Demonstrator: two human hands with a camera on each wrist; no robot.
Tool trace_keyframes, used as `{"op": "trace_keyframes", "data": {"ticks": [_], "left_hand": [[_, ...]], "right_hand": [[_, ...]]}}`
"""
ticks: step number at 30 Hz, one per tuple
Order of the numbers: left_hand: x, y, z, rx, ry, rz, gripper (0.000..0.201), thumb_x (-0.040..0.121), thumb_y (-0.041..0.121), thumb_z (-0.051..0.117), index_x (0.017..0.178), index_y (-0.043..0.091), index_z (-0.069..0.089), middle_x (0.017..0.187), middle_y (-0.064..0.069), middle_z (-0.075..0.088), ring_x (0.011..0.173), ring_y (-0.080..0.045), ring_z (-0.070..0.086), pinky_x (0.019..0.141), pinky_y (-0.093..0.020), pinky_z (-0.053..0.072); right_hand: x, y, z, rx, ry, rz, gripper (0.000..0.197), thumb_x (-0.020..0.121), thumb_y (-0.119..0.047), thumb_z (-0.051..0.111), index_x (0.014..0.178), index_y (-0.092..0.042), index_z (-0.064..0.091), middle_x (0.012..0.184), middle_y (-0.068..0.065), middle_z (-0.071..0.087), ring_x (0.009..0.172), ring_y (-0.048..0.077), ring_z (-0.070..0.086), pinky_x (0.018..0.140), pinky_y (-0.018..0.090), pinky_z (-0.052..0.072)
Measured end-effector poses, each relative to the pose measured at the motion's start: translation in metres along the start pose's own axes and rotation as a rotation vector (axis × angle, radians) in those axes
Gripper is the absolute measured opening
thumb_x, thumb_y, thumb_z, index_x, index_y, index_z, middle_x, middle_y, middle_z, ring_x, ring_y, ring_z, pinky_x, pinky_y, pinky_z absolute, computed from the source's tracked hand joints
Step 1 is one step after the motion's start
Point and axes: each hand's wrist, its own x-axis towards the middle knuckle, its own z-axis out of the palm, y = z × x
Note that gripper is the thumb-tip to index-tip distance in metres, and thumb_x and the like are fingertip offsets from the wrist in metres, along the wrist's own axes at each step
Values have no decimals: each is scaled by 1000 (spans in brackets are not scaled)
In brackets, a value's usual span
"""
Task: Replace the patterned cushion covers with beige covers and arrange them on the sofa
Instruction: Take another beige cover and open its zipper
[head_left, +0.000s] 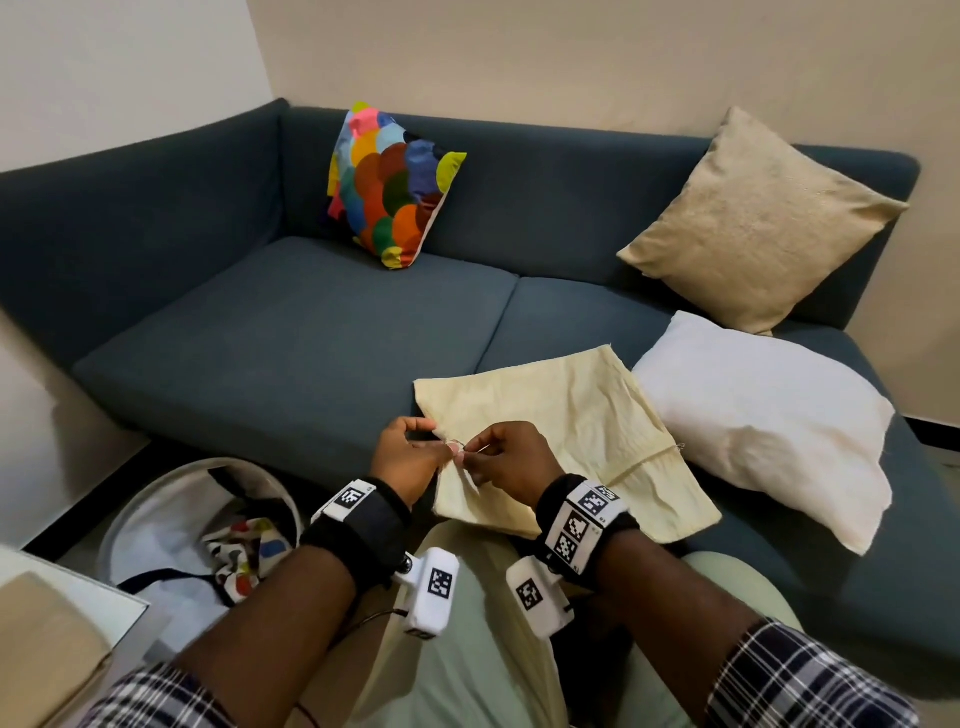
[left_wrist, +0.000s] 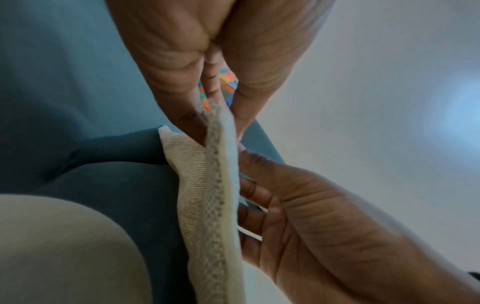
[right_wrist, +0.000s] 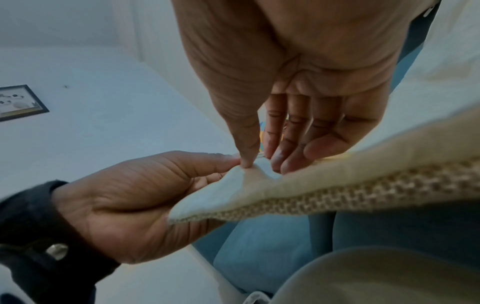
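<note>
The left hand (head_left: 410, 457) is pinching the near corner of a flat, pale yellow-beige cloth cushion cover (head_left: 566, 441) between thumb and fingers. The right hand (head_left: 511, 460) is pinching the same edge just beside it, so the two hands are almost touching. The cover is lying partly on the person's lap and partly on the seat of the dark blue-grey fabric sofa (head_left: 291, 332). A bare white cushion (head_left: 769, 426) is lying next to the cover on the right. A plump beige cushion (head_left: 753, 218) is leaning on the sofa back behind it. A cushion with bright coloured circles (head_left: 389, 187) is standing further left. On the floor, a round white basket (head_left: 150, 519) is holding patterned cloth (head_left: 244, 556).
</note>
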Motion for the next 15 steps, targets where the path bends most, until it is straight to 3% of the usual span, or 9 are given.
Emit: {"op": "trace_keyframes", "data": {"ticks": [4, 8, 11, 13, 15], "left_hand": [[3, -2, 0, -83, 4, -45, 35, 77, -10, 76, 101, 11, 60, 105, -25, 71, 98, -38, 70, 90, -52, 57], [3, -4, -2, -122, -26, -88, 35, 78, -10, 76, 101, 11, 59, 104, -24, 70, 96, -38, 70, 87, -49, 58], [5, -6, 0, -137, -31, -123, 32, 80, -11, 74, 99, 10, 60, 105, -24, 70, 93, -37, 69, 80, -46, 59], [7, -6, 2, -160, -39, -151, 27, 83, -11, 70, 96, 10, 60, 98, -20, 68, 81, -28, 67, 69, -37, 56], [7, -4, 6, -194, -52, -181, 24, 86, -12, 63, 92, 10, 59, 88, -15, 66, 73, -22, 63, 64, -33, 52]], "right_hand": [[2, -1, 3, 74, 14, 47, 16, 89, -27, 75, 81, -13, 76, 71, 6, 75, 65, 17, 71, 80, 41, 63], [1, -5, 5, 66, 22, 72, 30, 86, -38, 78, 79, -9, 75, 67, 6, 74, 58, 13, 69, 60, 24, 54], [3, -5, 4, 103, 6, 121, 24, 85, -26, 80, 79, -3, 75, 66, 8, 73, 57, 16, 66, 57, 23, 52], [5, -5, 2, 118, -16, 149, 13, 85, -12, 75, 79, 0, 75, 69, 14, 72, 60, 19, 65, 61, 26, 53], [5, -5, 0, 92, -18, 143, 12, 86, -9, 69, 79, -1, 75, 74, 18, 74, 62, 20, 65, 65, 29, 56]]}}
